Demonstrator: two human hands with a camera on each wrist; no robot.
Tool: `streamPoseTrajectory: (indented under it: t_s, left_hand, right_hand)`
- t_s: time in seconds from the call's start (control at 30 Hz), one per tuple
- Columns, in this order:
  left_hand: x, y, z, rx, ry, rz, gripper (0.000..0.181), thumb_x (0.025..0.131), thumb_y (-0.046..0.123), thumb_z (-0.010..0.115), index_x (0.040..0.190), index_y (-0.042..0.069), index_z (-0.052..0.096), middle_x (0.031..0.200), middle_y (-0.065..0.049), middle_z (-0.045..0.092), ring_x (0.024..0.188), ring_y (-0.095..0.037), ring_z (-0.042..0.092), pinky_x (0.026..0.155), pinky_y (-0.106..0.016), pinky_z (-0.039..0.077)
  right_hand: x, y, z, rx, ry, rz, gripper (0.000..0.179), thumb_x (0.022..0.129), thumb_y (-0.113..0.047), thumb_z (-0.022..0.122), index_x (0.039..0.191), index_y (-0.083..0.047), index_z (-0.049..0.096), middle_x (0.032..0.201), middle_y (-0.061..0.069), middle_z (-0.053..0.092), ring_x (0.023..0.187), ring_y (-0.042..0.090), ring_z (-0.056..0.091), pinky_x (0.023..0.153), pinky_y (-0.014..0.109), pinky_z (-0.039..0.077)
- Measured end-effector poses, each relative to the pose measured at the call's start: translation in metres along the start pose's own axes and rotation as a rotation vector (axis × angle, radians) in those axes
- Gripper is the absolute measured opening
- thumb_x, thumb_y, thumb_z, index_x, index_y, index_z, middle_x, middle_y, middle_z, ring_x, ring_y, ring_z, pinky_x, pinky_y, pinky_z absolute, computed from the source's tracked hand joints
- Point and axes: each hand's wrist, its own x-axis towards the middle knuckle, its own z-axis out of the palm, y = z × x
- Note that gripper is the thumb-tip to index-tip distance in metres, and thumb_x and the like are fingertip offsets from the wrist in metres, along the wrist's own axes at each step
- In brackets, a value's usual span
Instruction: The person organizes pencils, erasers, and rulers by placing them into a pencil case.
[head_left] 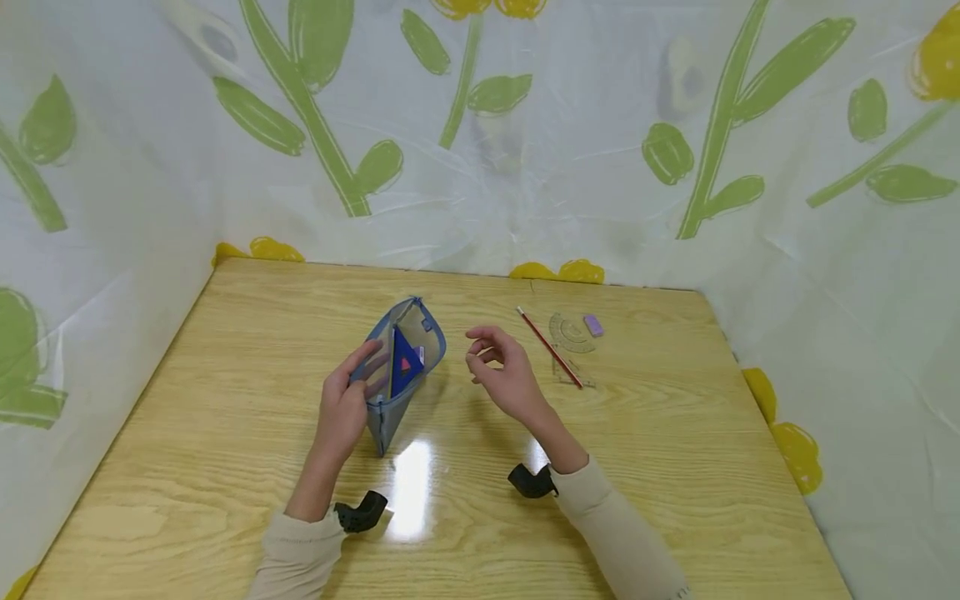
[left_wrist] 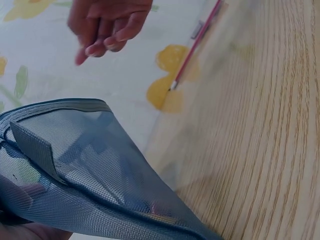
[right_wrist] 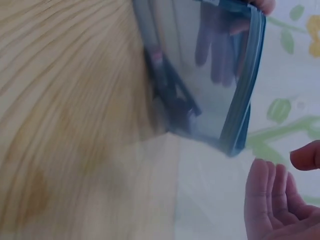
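Observation:
My left hand [head_left: 342,414] holds a blue-edged mesh pencil pouch [head_left: 387,419] upright by its left side, its zipped mouth spread open. Inside the pouch stands a blue set square [head_left: 400,351], with small pink and white items beside it that I cannot make out. In the right wrist view, the left fingers show through the mesh of the pouch [right_wrist: 215,95]. To the right of the pouch, and apart from it, my right hand [head_left: 512,377] hovers over the table with loosely bent fingers. Nothing lies between its thumb and fingers in the right wrist view.
Right of my right hand, a red pencil [head_left: 546,342] lies across a clear ruler-like piece [head_left: 562,371]. A clear protractor [head_left: 572,334] and a purple eraser [head_left: 593,325] lie beside it. The wooden table [head_left: 225,375] meets flower-printed white sheeting [head_left: 585,192] at the back and sides.

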Motion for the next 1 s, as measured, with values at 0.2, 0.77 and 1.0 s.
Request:
streamPoseTrajectory:
  t_s: [0.2, 0.77, 1.0]
  left_hand:
    - [-0.001, 0.000, 0.000, -0.009, -0.009, -0.009, 0.061, 0.093, -0.012, 0.018, 0.150, -0.010, 0.038, 0.154, -0.024, 0.040, 0.140, -0.041, 0.045, 0.107, -0.041, 0.047]
    - [-0.001, 0.001, -0.002, 0.013, -0.012, -0.031, 0.061, 0.094, -0.011, 0.018, 0.152, -0.008, 0.036, 0.155, -0.022, 0.040, 0.141, -0.039, 0.046, 0.106, -0.036, 0.048]
    - [-0.001, 0.003, -0.001, 0.027, -0.014, -0.041, 0.061, 0.094, -0.011, 0.017, 0.152, -0.008, 0.036, 0.156, -0.022, 0.040, 0.140, -0.039, 0.046, 0.106, -0.037, 0.048]
  right_hand:
    - [-0.012, 0.012, -0.018, -0.073, -0.023, 0.043, 0.027, 0.099, -0.005, 0.060, 0.125, 0.002, 0.062, 0.104, 0.017, 0.062, 0.088, 0.029, 0.063, 0.075, 0.033, 0.059]
    - [-0.051, 0.029, -0.069, -0.177, -0.026, 0.127, 0.033, 0.099, -0.006, 0.062, 0.130, 0.006, 0.059, 0.109, 0.016, 0.064, 0.096, 0.022, 0.063, 0.083, 0.023, 0.054]
    - [-0.059, 0.033, -0.078, -0.164, -0.009, 0.137, 0.034, 0.097, -0.002, 0.063, 0.129, 0.009, 0.057, 0.109, 0.022, 0.062, 0.095, 0.023, 0.062, 0.082, 0.022, 0.054]
